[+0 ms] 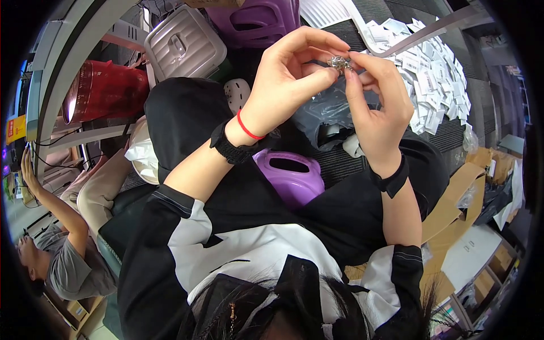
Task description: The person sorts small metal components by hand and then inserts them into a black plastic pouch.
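Both my hands are raised in front of me, pinching one small silvery, glittering piece (340, 63); its exact kind is too small to make out. My left hand (292, 76), with a red cord and a black band at its wrist, grips the piece from the left between thumb and fingers. From the right, my right hand (381, 93) holds the other side with thumb and index finger, its remaining fingers curled. Underneath the hands lies a dark grey plastic bag (323, 116), partly hidden by them.
A heap of white labelled packets (433, 76) covers the floor at far right. A purple stool (289, 178) is between my legs. Another purple stool (255, 22), a lidded bin (184, 45) and a red bucket (107, 90) stand far left. Cardboard (453, 198) lies right; another person (73, 255) sits left.
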{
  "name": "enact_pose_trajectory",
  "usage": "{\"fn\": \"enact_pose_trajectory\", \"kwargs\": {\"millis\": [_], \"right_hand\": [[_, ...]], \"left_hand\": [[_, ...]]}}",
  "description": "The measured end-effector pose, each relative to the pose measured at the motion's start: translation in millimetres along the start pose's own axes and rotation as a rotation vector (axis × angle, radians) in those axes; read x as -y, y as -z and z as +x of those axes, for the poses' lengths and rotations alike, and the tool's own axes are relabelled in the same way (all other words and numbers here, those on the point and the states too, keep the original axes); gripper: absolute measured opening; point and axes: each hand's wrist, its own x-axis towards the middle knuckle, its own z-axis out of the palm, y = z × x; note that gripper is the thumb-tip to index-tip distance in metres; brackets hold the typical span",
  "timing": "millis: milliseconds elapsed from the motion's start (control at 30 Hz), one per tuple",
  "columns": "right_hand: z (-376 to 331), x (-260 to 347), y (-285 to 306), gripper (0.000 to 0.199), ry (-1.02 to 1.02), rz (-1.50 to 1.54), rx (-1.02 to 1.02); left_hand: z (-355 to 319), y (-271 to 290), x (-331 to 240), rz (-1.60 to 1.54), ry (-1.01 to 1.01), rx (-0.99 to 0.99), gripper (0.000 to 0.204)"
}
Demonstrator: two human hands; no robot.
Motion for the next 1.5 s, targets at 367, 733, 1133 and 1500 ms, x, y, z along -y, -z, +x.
{"fn": "enact_pose_trajectory", "kwargs": {"millis": [367,733,1133,1500], "right_hand": [[3,-2,3,0.017,0.071,-0.015,0.037],[4,-5,2,0.015,-0.167,0.218,0.099],[9,-13,7,0.012,-0.116,0.107,0.119],[5,-13,10,0.013,-0.085,0.132,0.017]], "left_hand": [[0,1,2,-0.129,0.155,-0.018,0.032],[1,8,0,-0.254,0.312,0.005,0.032],[3,10,-2,-0.044,0.196,0.027,0.026],[3,2,-6,-0.033,0.145,0.037,0.028]]}}
